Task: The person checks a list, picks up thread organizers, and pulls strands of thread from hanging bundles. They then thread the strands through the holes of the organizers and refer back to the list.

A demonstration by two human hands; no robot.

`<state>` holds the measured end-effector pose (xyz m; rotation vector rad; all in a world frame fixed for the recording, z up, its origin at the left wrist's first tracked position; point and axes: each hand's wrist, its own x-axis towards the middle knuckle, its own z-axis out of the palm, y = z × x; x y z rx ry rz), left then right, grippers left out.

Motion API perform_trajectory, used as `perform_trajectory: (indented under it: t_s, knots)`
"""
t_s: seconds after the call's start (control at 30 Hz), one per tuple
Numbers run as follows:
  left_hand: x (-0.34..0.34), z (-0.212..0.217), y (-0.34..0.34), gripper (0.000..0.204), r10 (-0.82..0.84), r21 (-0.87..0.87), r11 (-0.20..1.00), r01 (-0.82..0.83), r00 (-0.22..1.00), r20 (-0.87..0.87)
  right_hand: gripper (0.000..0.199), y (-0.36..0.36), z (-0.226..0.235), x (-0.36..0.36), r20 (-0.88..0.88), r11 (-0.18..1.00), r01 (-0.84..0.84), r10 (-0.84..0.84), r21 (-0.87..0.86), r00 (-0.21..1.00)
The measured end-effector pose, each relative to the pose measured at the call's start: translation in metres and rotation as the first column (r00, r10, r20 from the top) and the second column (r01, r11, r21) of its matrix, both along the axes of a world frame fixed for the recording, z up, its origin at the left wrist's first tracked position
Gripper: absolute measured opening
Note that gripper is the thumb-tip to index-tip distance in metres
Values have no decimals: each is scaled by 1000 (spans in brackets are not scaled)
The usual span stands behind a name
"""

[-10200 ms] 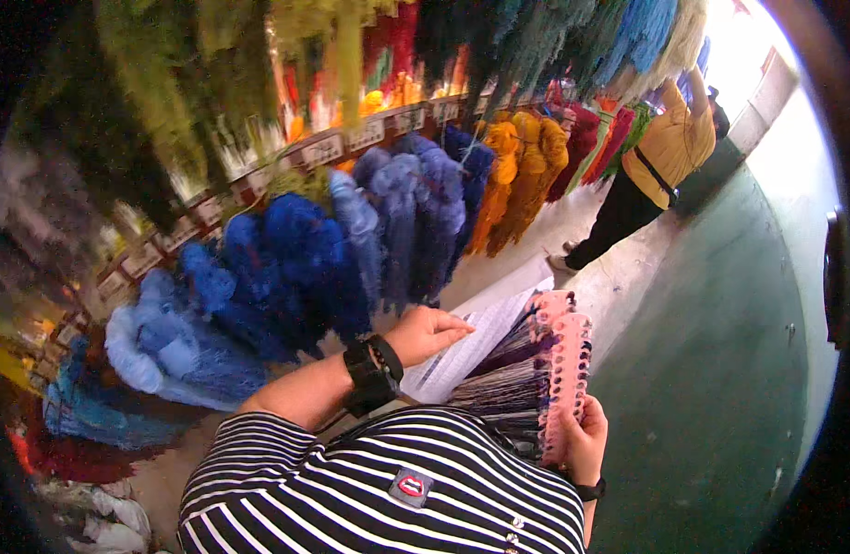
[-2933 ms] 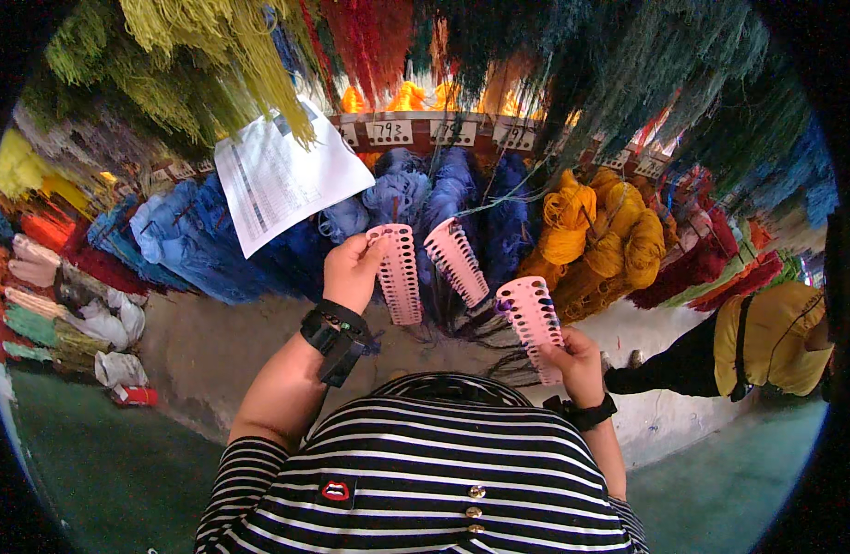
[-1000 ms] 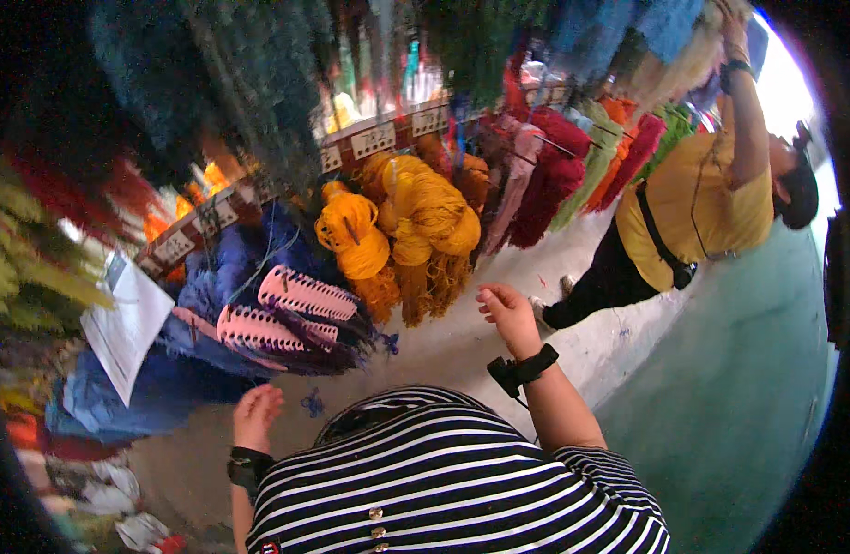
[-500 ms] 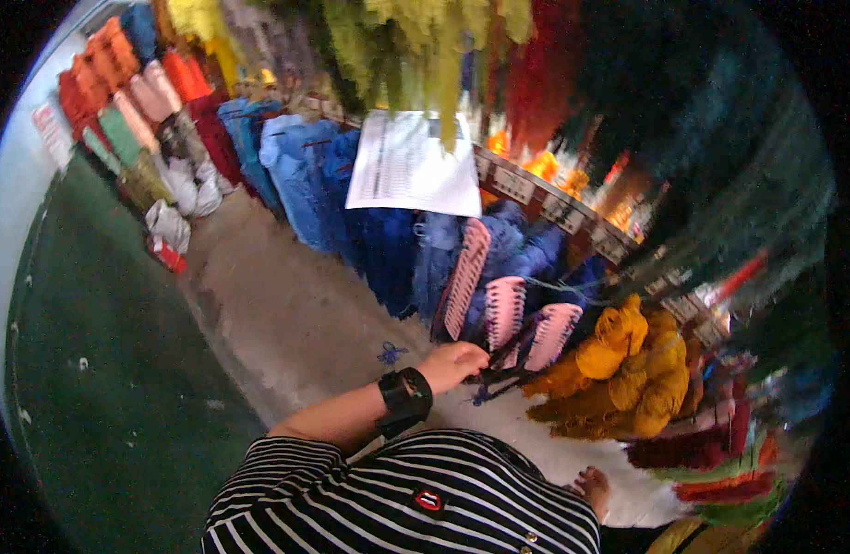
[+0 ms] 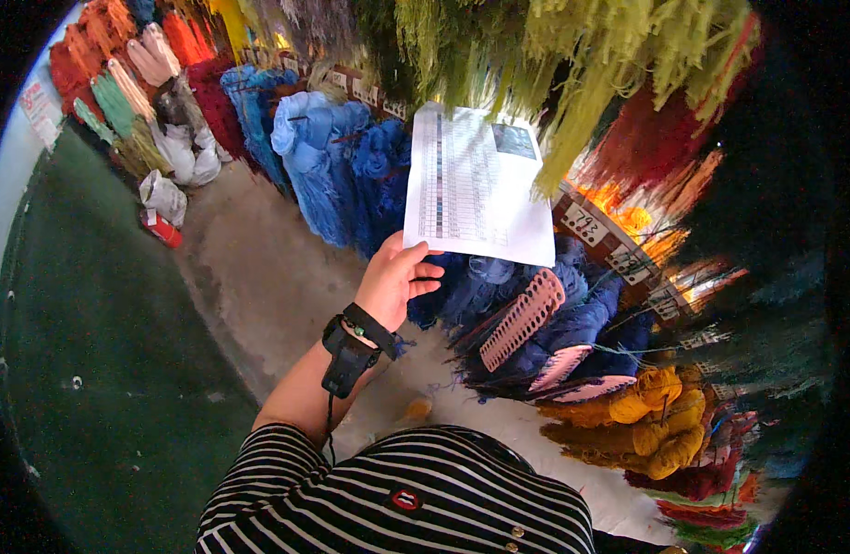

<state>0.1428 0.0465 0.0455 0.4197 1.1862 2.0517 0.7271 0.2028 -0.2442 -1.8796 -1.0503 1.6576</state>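
Note:
My left hand (image 5: 397,280), with a black strap and a small dark device (image 5: 349,355) on the wrist, reaches to the lower left corner of a white printed sheet of paper (image 5: 485,189). Its upper fingertip meets the sheet's bottom edge, while the other fingers are loosely bent and apart. The sheet, with a printed table and a small dark picture, leans over blue yarn skeins (image 5: 380,152). Below and right of it, pink strips with holes along their edges (image 5: 524,319) lie on dark blue skeins (image 5: 582,319). My right hand is out of view.
Mustard yarn skeins (image 5: 660,406) lie at right. Olive-green yarn (image 5: 582,55) hangs overhead, in front of a rail with labels (image 5: 628,263). At the far left are orange and pink skeins (image 5: 157,55), white plastic bags (image 5: 180,152) and a red object (image 5: 162,228) by the green floor (image 5: 120,351).
My left hand has left the dark strands by the pink strips and moved up to the paper's corner. The view has turned, shifting the paper right. My right hand has gone out of view.

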Motion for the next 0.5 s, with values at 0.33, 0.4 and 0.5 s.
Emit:
perform_trajectory:
  t_s: [0.33,0.4,0.5]
  knots:
    - [-59,0,15,36,-11,0,1000,11,1000,6,25,-2,-4,-40,58,999,14,-11,-37,998]
    - [-67,4,18,36,30,4,1000,-30,1000,7,25,0,-4,-43,66,999,16,-13,-41,998]
    - [-74,1,30,32,72,88,994,-67,996,-48,26,1,-5,-44,74,999,18,-15,-42,997]
